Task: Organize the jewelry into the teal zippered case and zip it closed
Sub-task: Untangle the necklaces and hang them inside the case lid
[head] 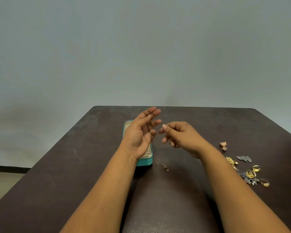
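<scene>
Fingers of my left hand [139, 132] are straight and spread, palm turned inward, raised over the teal case [145, 161] and gripping nothing. That case lies open on the dark worktop [74, 157] under my left wrist, its pale ring-roll lining showing at the near end; most of it is hidden behind my hand.

Just at four o'clock from the case, a thin pin-like piece [163, 166] lies on its own. It is too small to name.

My right hand [178, 134] hangs loosely curled, thumb near forefinger; whether anything tiny is pinched there I cannot tell.

At three to four o'clock from my right hand, well apart from the case, the remaining jewelry waits: a small goblet-shaped charm [223, 146], a grey brooch [244, 158], gold rings [256, 172] and a tangle of blue beaded chain [247, 179].

My worry is that tangle: lifting one ring could drag the chain and scatter neighbours toward the worktop edge. My forearm could also sweep the lone pin off.
</scene>
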